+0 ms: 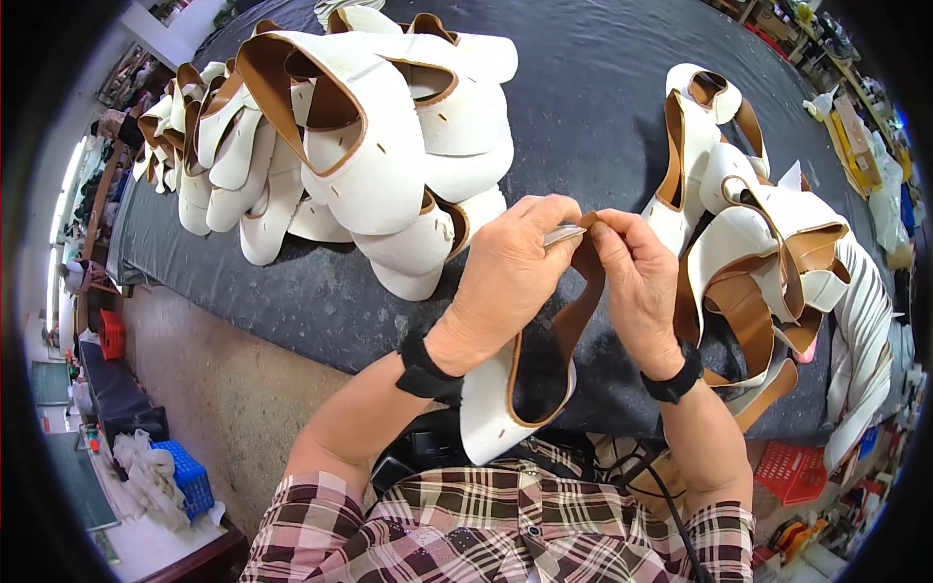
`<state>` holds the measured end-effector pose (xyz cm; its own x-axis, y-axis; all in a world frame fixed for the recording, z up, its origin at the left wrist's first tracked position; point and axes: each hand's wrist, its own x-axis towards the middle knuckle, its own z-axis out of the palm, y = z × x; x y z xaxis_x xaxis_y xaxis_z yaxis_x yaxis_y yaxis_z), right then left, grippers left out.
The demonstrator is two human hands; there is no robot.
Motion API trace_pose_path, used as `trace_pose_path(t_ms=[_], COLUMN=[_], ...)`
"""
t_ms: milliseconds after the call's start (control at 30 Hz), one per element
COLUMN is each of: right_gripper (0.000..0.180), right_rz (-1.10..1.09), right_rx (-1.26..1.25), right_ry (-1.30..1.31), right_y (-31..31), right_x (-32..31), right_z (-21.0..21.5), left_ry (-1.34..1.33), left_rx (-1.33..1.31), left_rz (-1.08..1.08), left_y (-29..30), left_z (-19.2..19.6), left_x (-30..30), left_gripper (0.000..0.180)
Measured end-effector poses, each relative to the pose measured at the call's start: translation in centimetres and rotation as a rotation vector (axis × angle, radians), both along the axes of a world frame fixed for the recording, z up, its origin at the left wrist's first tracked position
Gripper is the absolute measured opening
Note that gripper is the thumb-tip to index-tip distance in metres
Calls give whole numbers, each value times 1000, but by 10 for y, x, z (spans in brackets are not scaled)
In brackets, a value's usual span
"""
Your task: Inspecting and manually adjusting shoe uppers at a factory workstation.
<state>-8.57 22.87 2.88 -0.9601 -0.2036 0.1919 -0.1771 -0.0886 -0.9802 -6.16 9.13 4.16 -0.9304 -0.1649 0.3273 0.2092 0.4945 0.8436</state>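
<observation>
My left hand (pixel 505 277) and my right hand (pixel 634 282) meet above the near edge of a dark table (pixel 583 107). Together they pinch the top end of a white shoe upper with tan lining (pixel 515 389), which hangs down between my wrists toward my lap. A thin pale strip (pixel 564 234) sticks out between my left fingers, right at the tan edge. Both wrists wear black bands.
A big heap of white shoe uppers (pixel 360 146) lies on the table at the back left. A smaller pile of white and tan uppers (pixel 758 253) lies at the right. A blue basket (pixel 190 476) and a red basket (pixel 792 471) stand on the floor.
</observation>
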Motion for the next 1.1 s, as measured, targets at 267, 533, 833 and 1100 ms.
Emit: trace_pose_path(t_ms=[267, 533, 833, 1100], right_gripper=[14, 17, 15, 11], right_rz=[110, 135, 30, 283], right_rx=[136, 96, 692, 319], right_ry=[-82, -288, 255, -175], right_y=[28, 48, 54, 59], right_x=[8, 15, 19, 1], right_z=[5, -19, -13, -18], left_ry=[-104, 407, -477, -610], left_rx=[183, -345, 345, 851], left_rz=[-8, 43, 123, -95], left_y=[27, 53, 51, 28], left_z=[-3, -36, -19, -19], left_x=[24, 40, 35, 37], left_gripper=[6, 15, 8, 12])
